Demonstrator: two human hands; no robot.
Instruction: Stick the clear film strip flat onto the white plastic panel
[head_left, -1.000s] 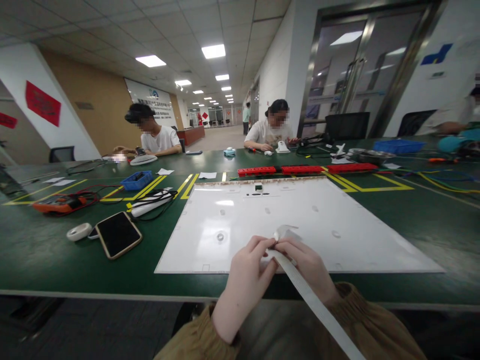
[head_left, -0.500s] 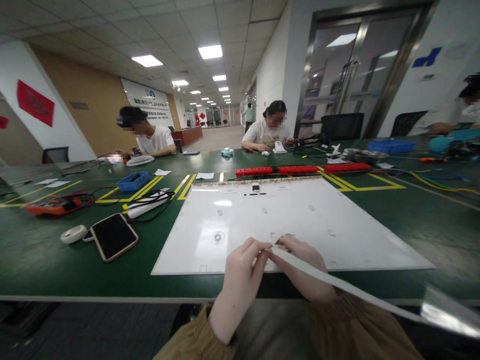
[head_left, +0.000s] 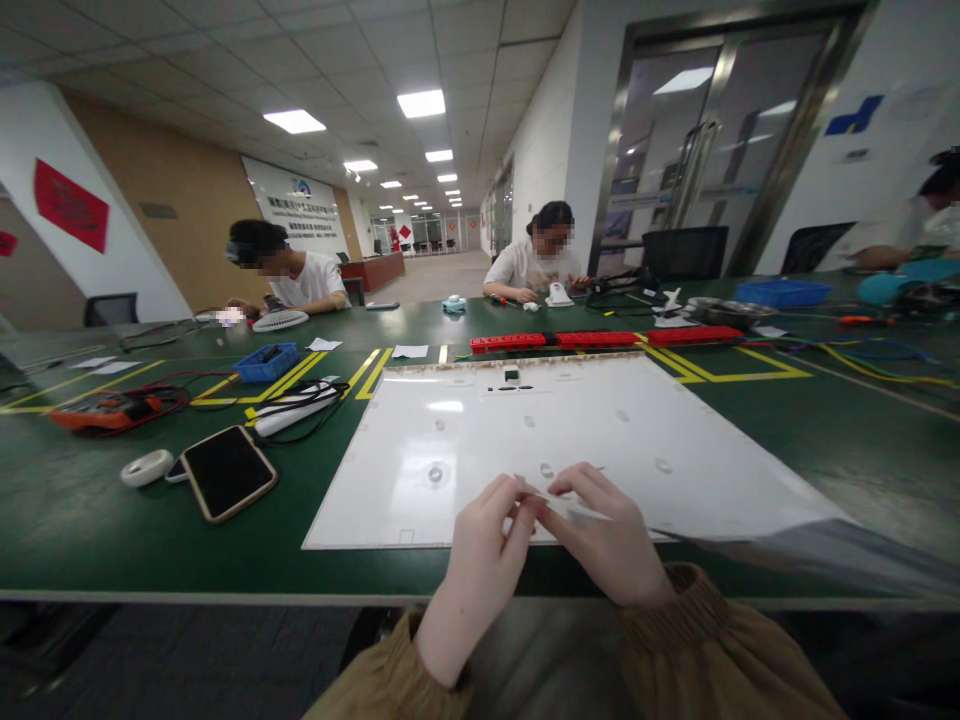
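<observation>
Both hands meet above the near edge of a large white panel (head_left: 487,440) that lies flat on the table. My left hand (head_left: 480,545) is closed, its thumb and fingertips pinching the end of a thin pale strip (head_left: 531,490). Close against it, my right hand (head_left: 604,530) has its thumb and bent forefinger at the same strip. Part of the strip is hidden by the right hand. Off to the right, a greyish, motion-blurred sheet or band (head_left: 840,550) stretches over the panel's near right corner; whether it joins the strip I cannot tell.
Left of the panel lie a phone (head_left: 229,473), a white power strip (head_left: 296,408) with black cable, an orange multimeter (head_left: 109,410) and a blue tray (head_left: 266,363). Red bars (head_left: 600,340) line its far edge. People sit across the table.
The strip that hung diagonally down to the right over my right wrist has swung up and behind that hand. The shiny end has become a blurred grey band. Both hands stay nearly in place.
</observation>
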